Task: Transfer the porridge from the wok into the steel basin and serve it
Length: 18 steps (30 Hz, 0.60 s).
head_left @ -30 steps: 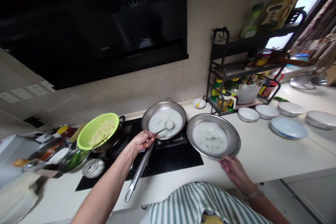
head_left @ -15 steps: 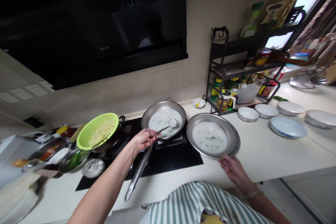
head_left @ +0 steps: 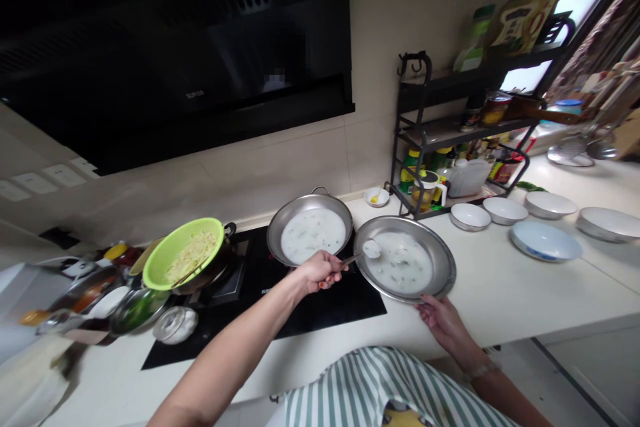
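Observation:
My left hand (head_left: 319, 269) is closed round the handle of a metal ladle (head_left: 371, 249), whose bowl holds white liquid and hangs over the near-left edge of a wide steel basin (head_left: 447, 265). That basin sits on the counter and holds white soup with green bits. My right hand (head_left: 444, 320) rests at the basin's near rim, fingers curled against it. A steel pan (head_left: 280, 222) with the same white soup stands on the black hob (head_left: 345, 297) just left of the basin.
A green colander (head_left: 160, 259) of yellowish noodles sits on a pot at the left, among lids and dishes. Several white bowls (head_left: 470, 216) and a blue plate (head_left: 546, 241) line the counter at right. A black rack (head_left: 425, 133) of bottles stands behind them.
My left hand carried the ladle from the pan on the hob rightward to the steel basin. The right hand stayed at the basin's rim.

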Each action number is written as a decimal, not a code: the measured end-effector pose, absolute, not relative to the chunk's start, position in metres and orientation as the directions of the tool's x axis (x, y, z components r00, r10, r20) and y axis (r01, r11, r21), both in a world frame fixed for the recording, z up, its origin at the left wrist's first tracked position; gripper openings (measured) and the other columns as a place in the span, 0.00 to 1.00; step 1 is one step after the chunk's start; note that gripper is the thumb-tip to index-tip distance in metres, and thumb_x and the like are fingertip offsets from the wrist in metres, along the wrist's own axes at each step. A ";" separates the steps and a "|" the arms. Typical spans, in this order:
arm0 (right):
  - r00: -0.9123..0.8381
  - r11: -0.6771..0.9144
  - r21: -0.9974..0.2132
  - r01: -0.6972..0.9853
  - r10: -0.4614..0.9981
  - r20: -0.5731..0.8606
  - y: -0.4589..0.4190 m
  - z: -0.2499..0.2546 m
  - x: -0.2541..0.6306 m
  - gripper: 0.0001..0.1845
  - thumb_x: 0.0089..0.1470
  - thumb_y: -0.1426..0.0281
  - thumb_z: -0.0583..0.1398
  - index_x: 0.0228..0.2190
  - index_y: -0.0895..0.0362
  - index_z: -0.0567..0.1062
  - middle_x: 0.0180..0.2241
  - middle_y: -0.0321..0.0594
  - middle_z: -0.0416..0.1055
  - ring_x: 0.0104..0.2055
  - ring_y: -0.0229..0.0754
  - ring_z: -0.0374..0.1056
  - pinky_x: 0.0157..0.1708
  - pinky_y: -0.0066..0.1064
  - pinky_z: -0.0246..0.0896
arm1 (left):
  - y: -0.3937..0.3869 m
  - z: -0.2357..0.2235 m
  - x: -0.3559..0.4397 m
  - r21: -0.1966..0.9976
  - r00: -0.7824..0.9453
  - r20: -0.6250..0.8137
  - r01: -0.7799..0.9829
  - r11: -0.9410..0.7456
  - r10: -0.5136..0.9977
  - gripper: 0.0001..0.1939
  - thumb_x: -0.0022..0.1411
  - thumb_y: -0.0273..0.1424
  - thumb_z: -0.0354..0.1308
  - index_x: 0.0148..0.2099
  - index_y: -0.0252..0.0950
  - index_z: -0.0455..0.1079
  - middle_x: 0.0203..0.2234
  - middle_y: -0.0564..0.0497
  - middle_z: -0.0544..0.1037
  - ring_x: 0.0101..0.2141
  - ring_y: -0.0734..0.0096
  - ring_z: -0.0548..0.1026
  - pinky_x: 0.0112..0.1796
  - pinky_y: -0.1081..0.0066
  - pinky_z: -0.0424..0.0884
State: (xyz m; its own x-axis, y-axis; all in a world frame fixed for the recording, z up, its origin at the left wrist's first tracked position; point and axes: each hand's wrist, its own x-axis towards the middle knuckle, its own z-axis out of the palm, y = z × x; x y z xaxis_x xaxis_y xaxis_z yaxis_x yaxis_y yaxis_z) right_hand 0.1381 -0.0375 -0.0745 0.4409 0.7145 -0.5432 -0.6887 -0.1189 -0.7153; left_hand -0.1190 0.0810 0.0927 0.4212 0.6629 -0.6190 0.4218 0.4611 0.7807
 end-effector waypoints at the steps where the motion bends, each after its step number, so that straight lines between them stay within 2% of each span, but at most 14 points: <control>1: 0.445 -0.118 -0.720 -0.684 0.715 -0.540 -0.037 -0.074 0.138 0.24 0.23 0.74 0.70 0.25 0.51 0.66 0.17 0.27 0.72 0.18 0.36 0.68 0.16 0.23 0.58 | 0.078 0.086 -0.112 0.782 0.402 -0.594 0.491 0.383 0.697 0.07 0.59 0.20 0.50 0.33 0.31 0.69 0.13 0.58 0.65 0.11 0.83 0.54 0.15 0.80 0.47; 4: 0.451 -0.113 -0.723 -0.681 0.714 -0.536 -0.037 -0.072 0.136 0.24 0.22 0.74 0.70 0.25 0.51 0.66 0.17 0.27 0.72 0.18 0.36 0.68 0.15 0.23 0.57 | 0.069 0.068 -0.099 0.707 0.430 -0.411 0.707 -0.016 0.804 0.11 0.60 0.19 0.48 0.29 0.32 0.68 0.15 0.54 0.68 0.15 0.80 0.62 0.20 0.77 0.57; 7: 0.447 -0.108 -0.713 -0.693 0.712 -0.542 -0.036 -0.073 0.137 0.25 0.22 0.74 0.70 0.26 0.51 0.66 0.18 0.27 0.72 0.18 0.36 0.68 0.15 0.22 0.56 | 0.061 0.058 -0.096 0.491 0.558 -0.224 0.773 -0.402 0.800 0.10 0.60 0.20 0.50 0.31 0.32 0.71 0.23 0.45 0.75 0.26 0.68 0.74 0.29 0.72 0.65; 10: 0.445 -0.108 -0.705 -0.701 0.706 -0.551 -0.036 -0.076 0.137 0.26 0.21 0.74 0.70 0.26 0.51 0.65 0.17 0.27 0.72 0.18 0.36 0.68 0.16 0.22 0.56 | 0.055 0.052 -0.099 0.306 0.605 -0.201 0.786 -0.538 0.770 0.12 0.60 0.21 0.50 0.43 0.29 0.71 0.28 0.38 0.77 0.31 0.58 0.77 0.33 0.67 0.67; 12: 0.445 -0.113 -0.703 -0.702 0.702 -0.556 -0.036 -0.078 0.138 0.26 0.21 0.74 0.70 0.26 0.51 0.65 0.17 0.27 0.71 0.18 0.36 0.68 0.16 0.22 0.56 | 0.054 0.049 -0.102 0.264 0.612 -0.202 0.786 -0.559 0.765 0.15 0.59 0.20 0.50 0.48 0.28 0.69 0.28 0.37 0.77 0.31 0.56 0.77 0.33 0.65 0.68; 13: 0.444 -0.115 -0.707 -0.698 0.705 -0.554 -0.036 -0.078 0.138 0.26 0.22 0.74 0.70 0.27 0.51 0.65 0.17 0.27 0.72 0.18 0.36 0.68 0.16 0.22 0.57 | 0.054 0.048 -0.103 0.283 0.613 -0.188 0.782 -0.556 0.767 0.14 0.59 0.20 0.50 0.47 0.28 0.69 0.28 0.38 0.77 0.31 0.57 0.77 0.33 0.66 0.68; 15: 0.445 -0.124 -0.720 -0.683 0.710 -0.545 -0.036 -0.079 0.139 0.25 0.22 0.73 0.70 0.26 0.51 0.65 0.18 0.28 0.72 0.19 0.37 0.68 0.17 0.24 0.58 | 0.056 0.046 -0.103 0.432 0.600 -0.165 0.757 -0.489 0.783 0.10 0.60 0.21 0.50 0.42 0.30 0.71 0.25 0.43 0.75 0.28 0.64 0.75 0.31 0.69 0.67; 16: 0.448 -0.130 -0.728 -0.673 0.711 -0.542 -0.036 -0.078 0.139 0.25 0.23 0.73 0.70 0.26 0.51 0.65 0.18 0.28 0.72 0.19 0.38 0.68 0.16 0.24 0.58 | 0.057 0.047 -0.104 0.550 0.572 -0.186 0.734 -0.398 0.799 0.08 0.61 0.22 0.50 0.39 0.31 0.71 0.23 0.46 0.74 0.25 0.69 0.73 0.29 0.71 0.66; 18: 0.455 -0.142 -0.746 -0.650 0.714 -0.532 -0.037 -0.077 0.139 0.23 0.23 0.72 0.69 0.25 0.51 0.65 0.17 0.28 0.71 0.19 0.38 0.68 0.16 0.25 0.57 | 0.059 0.050 -0.104 0.777 0.500 -0.320 0.625 -0.079 0.805 0.08 0.63 0.27 0.51 0.36 0.31 0.70 0.17 0.53 0.69 0.17 0.78 0.64 0.23 0.76 0.61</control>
State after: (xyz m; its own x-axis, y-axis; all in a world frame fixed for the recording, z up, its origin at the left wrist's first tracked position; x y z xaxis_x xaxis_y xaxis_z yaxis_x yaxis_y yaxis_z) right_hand 0.1392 -0.0365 -0.0775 0.4547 0.7144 -0.5319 -0.6503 -0.1417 -0.7463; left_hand -0.1041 0.0591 0.0501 0.4997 0.8049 -0.3200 0.6248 -0.0790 0.7768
